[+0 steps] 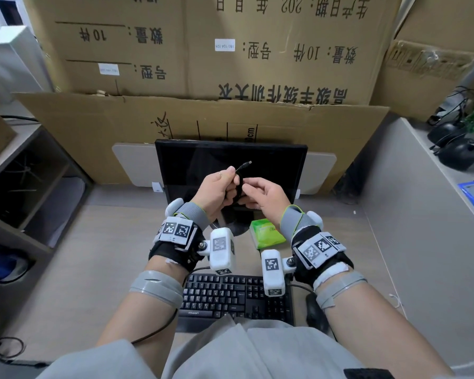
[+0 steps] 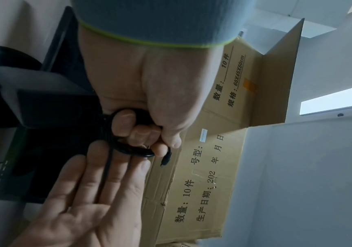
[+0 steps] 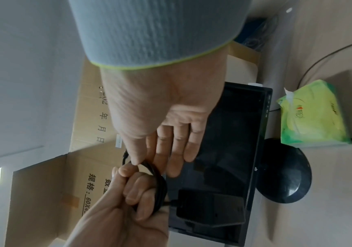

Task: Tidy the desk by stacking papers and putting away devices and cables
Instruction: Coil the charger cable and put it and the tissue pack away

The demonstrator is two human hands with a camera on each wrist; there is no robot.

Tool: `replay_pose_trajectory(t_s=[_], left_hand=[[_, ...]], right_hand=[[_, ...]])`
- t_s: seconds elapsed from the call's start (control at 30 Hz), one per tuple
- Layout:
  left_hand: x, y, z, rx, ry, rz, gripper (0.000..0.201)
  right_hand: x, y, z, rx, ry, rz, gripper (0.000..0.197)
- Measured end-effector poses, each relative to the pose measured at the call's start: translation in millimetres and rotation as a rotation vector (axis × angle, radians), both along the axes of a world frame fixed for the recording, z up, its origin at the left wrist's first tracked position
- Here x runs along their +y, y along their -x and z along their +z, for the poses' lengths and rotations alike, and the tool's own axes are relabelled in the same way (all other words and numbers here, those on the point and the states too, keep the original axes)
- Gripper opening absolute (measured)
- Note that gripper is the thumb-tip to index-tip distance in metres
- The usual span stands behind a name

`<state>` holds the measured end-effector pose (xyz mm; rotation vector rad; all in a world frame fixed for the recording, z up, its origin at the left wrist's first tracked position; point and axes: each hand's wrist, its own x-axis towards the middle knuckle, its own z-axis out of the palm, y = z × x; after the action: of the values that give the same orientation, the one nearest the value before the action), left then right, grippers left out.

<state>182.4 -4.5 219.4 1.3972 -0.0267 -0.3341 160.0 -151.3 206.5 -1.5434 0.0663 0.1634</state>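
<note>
A black cable point(image 1: 239, 184) is wound into a small coil, its barrel plug point(image 1: 247, 163) sticking up and right. My left hand point(image 1: 225, 184) grips the coil in front of the monitor, fingers curled through it point(image 2: 128, 132). A black power adapter point(image 2: 50, 103) hangs from the coil below that hand point(image 3: 209, 208). My right hand point(image 1: 251, 192) is right beside it, fingers straight behind the coil point(image 2: 107, 175). Its thumb tip point(image 3: 135, 158) touches the cable point(image 3: 160, 182) where my left forefinger holds it.
A dark monitor point(image 1: 279, 165) stands behind my hands on a round base point(image 3: 285, 170). A green tissue pack point(image 1: 266, 233), a black keyboard point(image 1: 230, 296) and a mouse point(image 1: 315, 310) lie on the desk. Cardboard boxes point(image 1: 230, 50) rise at the back, and a grey partition point(image 1: 422, 214) closes the right.
</note>
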Motion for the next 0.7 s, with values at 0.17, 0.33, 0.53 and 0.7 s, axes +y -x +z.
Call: replay_pose_trajectory(t_s=[0.17,0.33,0.53,0.7], left_hand=[[-6.3,2.6,1.8,-0.060,-0.166,-0.019,0.042],[-5.4,0.5,-2.5,0.004,-0.121,-0.071,0.042],[-8.6,2.2,8.5,0.010,-0.292,-0.202,0.045],[-6.0,4.5,8.5,0.089,-0.274,-0.116,0.037]], right_hand=[[-3.7,0.8,-3.1,-0.004,0.074,-0.062,0.019],[-12.3,-1.4,2.8,-0.098,0.160,-0.028,0.013],[-20.3,-5.5,-4.5,-0.109,0.294,-0.041,0.025],[-25.9,-12.9,14.0,0.006,0.101,0.005,0.043]])
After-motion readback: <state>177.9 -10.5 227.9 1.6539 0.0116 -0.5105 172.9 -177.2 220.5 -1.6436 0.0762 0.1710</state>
